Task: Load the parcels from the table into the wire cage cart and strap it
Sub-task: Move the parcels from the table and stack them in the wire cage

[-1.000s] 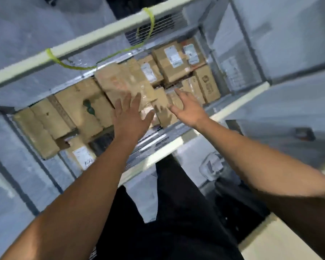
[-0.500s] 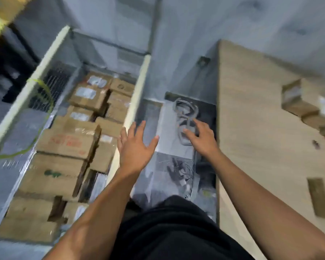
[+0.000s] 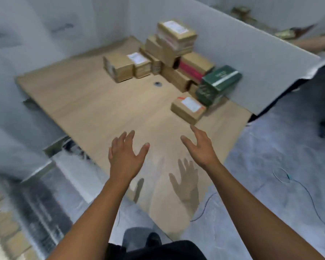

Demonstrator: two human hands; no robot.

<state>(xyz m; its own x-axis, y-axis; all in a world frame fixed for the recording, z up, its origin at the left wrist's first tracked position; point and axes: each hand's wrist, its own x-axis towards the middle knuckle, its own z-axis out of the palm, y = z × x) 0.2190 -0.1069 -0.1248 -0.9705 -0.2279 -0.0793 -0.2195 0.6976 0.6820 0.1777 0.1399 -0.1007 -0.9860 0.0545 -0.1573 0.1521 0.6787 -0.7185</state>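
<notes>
A wooden table [image 3: 94,102] fills the middle of the view. Several brown cardboard parcels [image 3: 174,53] are stacked at its far right side against a grey partition, with a green box [image 3: 219,84] among them. One small labelled parcel [image 3: 189,109] lies alone, nearest to me. My left hand [image 3: 127,156] and my right hand [image 3: 200,146] hover above the table's near part, fingers spread, holding nothing. The right fingertips are a short way from the small parcel. The wire cage cart [image 3: 36,212] shows as a blurred strip at the lower left, with brown parcels inside.
A grey partition board [image 3: 251,59] stands behind the stack. Another person's arm [image 3: 311,43] lies beyond it at the top right. Thin cables [image 3: 296,182] trail over the grey floor on the right. A small dark hole [image 3: 157,83] marks the tabletop.
My view has swung from the cart to the table. Both hands have left the parcels in the cart and now hover empty over the tabletop.
</notes>
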